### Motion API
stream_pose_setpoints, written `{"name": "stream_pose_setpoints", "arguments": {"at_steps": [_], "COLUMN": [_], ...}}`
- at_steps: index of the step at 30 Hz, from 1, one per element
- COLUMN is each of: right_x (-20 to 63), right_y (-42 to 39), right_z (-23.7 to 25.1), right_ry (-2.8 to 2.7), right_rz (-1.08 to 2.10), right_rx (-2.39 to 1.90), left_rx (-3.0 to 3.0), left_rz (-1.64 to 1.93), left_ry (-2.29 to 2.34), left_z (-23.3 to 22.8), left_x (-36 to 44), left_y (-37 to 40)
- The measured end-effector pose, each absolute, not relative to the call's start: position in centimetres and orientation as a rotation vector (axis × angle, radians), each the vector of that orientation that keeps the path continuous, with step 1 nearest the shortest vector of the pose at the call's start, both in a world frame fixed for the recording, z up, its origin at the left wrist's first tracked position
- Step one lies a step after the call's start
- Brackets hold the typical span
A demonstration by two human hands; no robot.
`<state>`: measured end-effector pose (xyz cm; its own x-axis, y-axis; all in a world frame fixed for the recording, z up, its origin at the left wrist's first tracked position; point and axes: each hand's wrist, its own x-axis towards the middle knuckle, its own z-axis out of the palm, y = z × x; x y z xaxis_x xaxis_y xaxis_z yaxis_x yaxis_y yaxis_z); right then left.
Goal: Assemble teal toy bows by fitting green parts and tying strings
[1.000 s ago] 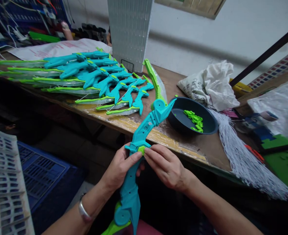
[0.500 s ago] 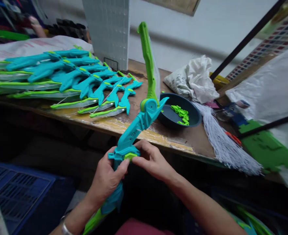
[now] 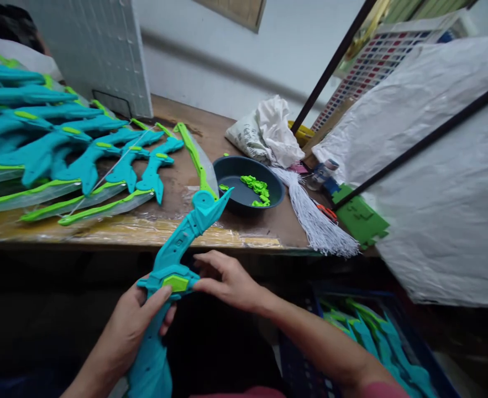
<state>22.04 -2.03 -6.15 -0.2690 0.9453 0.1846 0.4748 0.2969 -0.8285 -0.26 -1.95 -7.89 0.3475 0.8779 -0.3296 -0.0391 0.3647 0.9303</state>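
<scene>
In front of me is a teal toy bow point(image 3: 181, 235) with a green upper limb, tilted up toward the bench. My left hand point(image 3: 134, 315) is wrapped round its middle, the thumb lying on a green hexagonal piece point(image 3: 176, 283) set in the handle. From the right side my right hand point(image 3: 227, 282) pinches the short teal end of the handle between thumb and fingers; part of the fingers is behind it. Past the bow's upper limb sits a dark bowl point(image 3: 244, 193) with small green pieces point(image 3: 257, 187) in it. The bow's lower end runs out of view.
Several similar bows point(image 3: 82, 160) lie on the bench point(image 3: 252, 239) at left. A bundle of white strings point(image 3: 314, 215), white bags point(image 3: 268, 130), orange-handled scissors point(image 3: 326, 213) and a green foam mat point(image 3: 357, 215) are to the right. A blue crate point(image 3: 295, 354) of bows stands below right.
The view has swung right and the bow sits lower and farther left in it. My right fingers have shifted from beside the green piece to the handle's teal end.
</scene>
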Motion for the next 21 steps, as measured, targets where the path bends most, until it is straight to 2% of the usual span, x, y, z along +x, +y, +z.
{"name": "stream_pose_setpoints", "arguments": {"at_steps": [4, 9, 14, 21], "right_x": [31.1, 44.5, 50.1, 51.7], "right_y": [-1.0, -0.4, -0.8, 0.3], "right_z": [-5.4, -4.4, -6.0, -6.6], "right_ry": [-1.699, -1.328, -1.201, -1.198], "right_rz": [0.333, -0.060, -0.117, 0.017], "right_rx": [-1.807, -2.327, -2.637, -2.640], "left_rx": [0.984, 1.065, 1.050, 1.159], "left_rz": [0.705, 0.716, 0.686, 0.573], "left_ry": [1.042, 1.034, 1.023, 1.070], "left_z": [-8.2, -8.2, -7.8, -7.4], "left_x": [-1.1, -2.3, -3.1, -4.0], "left_y": [-1.3, -1.3, -1.6, -0.5]}}
